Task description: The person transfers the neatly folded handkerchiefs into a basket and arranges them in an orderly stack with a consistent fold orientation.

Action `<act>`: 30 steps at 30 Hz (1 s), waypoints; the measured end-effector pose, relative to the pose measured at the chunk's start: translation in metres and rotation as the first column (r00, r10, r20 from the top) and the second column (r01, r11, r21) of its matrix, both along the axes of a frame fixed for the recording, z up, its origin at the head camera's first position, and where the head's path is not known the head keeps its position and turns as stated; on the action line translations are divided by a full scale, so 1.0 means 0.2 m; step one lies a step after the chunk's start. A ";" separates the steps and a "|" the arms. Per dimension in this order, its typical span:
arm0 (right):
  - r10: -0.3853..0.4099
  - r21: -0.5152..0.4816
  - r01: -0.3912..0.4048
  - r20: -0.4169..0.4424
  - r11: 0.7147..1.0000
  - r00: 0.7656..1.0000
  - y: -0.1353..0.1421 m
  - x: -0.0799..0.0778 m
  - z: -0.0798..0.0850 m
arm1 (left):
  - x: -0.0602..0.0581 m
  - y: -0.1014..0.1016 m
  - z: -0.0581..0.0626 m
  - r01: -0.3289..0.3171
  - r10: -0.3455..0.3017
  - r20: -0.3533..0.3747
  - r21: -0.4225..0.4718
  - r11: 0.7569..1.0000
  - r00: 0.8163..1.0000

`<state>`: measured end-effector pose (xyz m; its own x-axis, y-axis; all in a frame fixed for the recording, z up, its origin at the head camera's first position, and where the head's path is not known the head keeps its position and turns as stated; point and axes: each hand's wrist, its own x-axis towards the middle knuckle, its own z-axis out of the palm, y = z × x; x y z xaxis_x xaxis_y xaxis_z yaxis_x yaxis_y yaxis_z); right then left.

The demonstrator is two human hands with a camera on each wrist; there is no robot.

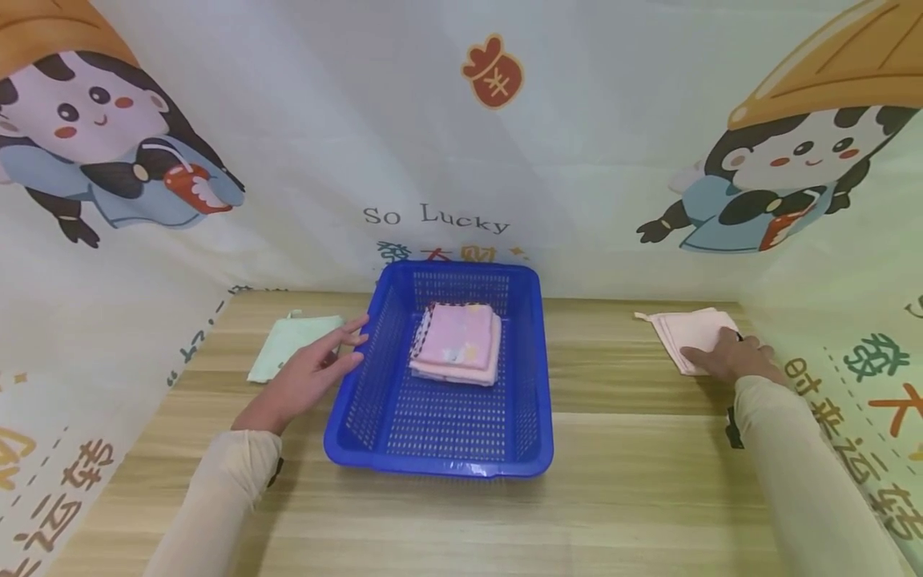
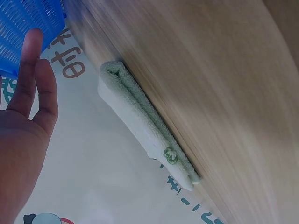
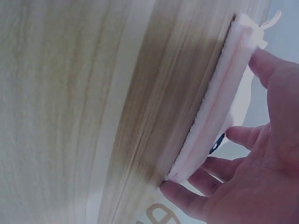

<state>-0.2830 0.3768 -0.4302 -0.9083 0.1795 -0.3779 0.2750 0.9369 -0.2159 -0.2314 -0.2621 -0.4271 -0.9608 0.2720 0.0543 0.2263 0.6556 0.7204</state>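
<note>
A blue plastic basket (image 1: 534,385) stands on the wooden table, with a stack of folded towels (image 1: 457,340) inside, a pink patterned one on top. My left hand (image 1: 310,373) is at the basket's left rim, its fingers extended and the fingertips right at the edge. Just beyond that hand lies a folded light green towel (image 1: 288,340), with a small green emblem seen in the left wrist view. On the right, my right hand (image 1: 735,361) rests on a folded pale pink towel (image 3: 217,102) lying on the table. Its thumb and fingers are spread across the towel, fingertips at its edges.
A printed cloth backdrop (image 1: 324,144) with cartoon figures and lettering rises behind the table and along both sides. The wooden tabletop (image 1: 620,457) extends to the front and on both sides of the basket.
</note>
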 end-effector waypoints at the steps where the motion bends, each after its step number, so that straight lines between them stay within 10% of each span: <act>1: 0.005 0.003 -0.005 0.001 1.000 1.000 0.00 0.00 0.00 | 0.00 0.00 0.00 -0.001 0.001 0.001 0.002 1.000 1.000; 30: -0.075 -0.064 0.075 0.004 0.995 0.997 0.08 0.02 0.00 | 0.00 -0.01 -0.01 0.003 -0.003 0.008 0.024 1.000 1.000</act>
